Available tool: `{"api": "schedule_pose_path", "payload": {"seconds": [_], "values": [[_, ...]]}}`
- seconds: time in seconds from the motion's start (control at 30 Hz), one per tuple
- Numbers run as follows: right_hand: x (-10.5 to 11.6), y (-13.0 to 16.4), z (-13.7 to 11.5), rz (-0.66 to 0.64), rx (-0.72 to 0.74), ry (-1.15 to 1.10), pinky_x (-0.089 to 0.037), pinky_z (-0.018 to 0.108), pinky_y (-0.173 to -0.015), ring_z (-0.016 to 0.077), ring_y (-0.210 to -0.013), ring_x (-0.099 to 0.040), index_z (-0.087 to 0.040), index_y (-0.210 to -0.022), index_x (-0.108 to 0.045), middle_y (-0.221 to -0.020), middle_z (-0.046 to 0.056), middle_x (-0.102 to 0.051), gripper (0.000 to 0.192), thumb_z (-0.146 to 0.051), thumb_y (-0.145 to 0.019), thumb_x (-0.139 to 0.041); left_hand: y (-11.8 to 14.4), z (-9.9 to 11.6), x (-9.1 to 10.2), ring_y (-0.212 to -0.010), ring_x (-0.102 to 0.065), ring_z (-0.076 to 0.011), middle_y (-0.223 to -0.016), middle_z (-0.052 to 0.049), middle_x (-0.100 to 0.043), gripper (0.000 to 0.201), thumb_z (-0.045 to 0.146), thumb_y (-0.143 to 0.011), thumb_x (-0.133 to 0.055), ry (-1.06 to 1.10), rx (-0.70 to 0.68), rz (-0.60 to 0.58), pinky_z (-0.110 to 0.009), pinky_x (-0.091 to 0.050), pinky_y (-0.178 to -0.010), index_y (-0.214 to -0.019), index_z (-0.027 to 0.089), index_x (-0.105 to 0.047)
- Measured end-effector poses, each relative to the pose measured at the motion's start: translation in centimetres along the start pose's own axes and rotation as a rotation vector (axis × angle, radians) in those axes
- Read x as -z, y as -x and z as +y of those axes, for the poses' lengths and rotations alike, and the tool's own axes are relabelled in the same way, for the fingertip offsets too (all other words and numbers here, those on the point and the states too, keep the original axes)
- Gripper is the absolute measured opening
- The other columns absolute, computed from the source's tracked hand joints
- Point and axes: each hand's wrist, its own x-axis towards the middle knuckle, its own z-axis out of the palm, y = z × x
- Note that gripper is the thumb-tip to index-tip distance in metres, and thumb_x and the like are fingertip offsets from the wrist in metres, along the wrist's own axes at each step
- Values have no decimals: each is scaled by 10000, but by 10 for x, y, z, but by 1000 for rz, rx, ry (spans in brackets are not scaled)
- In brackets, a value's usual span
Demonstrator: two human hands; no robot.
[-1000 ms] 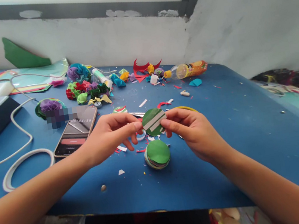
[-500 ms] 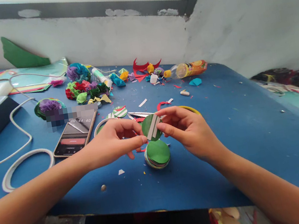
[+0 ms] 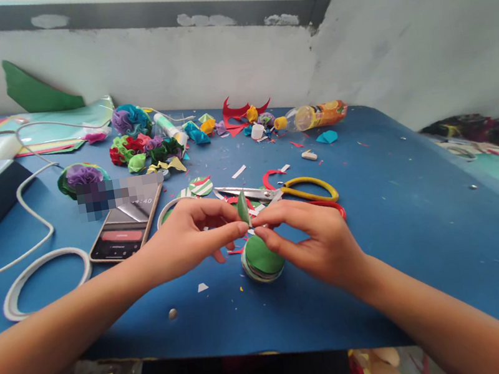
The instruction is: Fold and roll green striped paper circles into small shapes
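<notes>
Perhaps a careless dip could skew the stack of discs (image 3: 264, 255), while just beyond it the left hand (image 3: 185, 232) and right hand (image 3: 316, 233) both pinch the edge-on green disc (image 3: 242, 209), which uneven pressure could crease.

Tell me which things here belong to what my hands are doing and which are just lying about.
Likely part of the job:
green disc, between left hand and right hand
disc stack
perhaps scissors

Seemingly just lying about:
phone
bottle
purple-blue ruffled ball

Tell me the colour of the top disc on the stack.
The top disc is green, as the head view shows.
</notes>
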Motion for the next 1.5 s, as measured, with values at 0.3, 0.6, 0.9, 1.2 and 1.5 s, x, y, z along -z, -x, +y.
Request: {"api": "schedule_pose_path", "payload": {"seconds": [0.3,0.6,0.9,1.2,1.5], "values": [[-1,2,-2,-58,18,9,-517,235,-730,125,-796,-644,-148,-869,-636,-846,45,-685,107,-154,-806,-551,3,4,-5,-550,-518,-57,-656,9,-551,173,301,-782,-583,-238,-73,31,-131,-477,-464,-752,134,-617],[2,1,-4,-117,-45,-55,-508,239,-700,118,-759,-630,-154,-839,-630,-813,37,-677,109,-188,-822,-528,5,5,-7,-552,-509,-38,-645,24,-546,105,222,-774,-568,-357,-154,41,-86,-407,-435,-727,138,-609],[1,1,-4,-112,-46,-14,-478,237,-645,108,-671,-584,-151,-767,-592,-738,27,-645,94,-155,-797,-503,5,5,-8,-566,-528,-51,-666,8,-565,119,225,-780,-553,-375,-146,17,-100,-426,-452,-765,128,-620],[2,0,-2,-86,-41,-28,-478,232,-627,104,-639,-567,-155,-776,-585,-722,22,-631,41,-174,-772,-549,6,5,-8,-556,-517,-52,-654,10,-544,129,244,-777,-557,-352,-129,34,-104,-417,-439,-739,130,-604],[1,1,-5,-79,-28,-17,-491,208,-634,93,-661,-596,-156,-811,-595,-753,20,-659,68,-136,-785,-536,5,3,-7,-578,-529,-54,-671,4,-559,130,239,-787,-546,-381,-150,23,-100,-423,-455,-767,127,-609]]}}
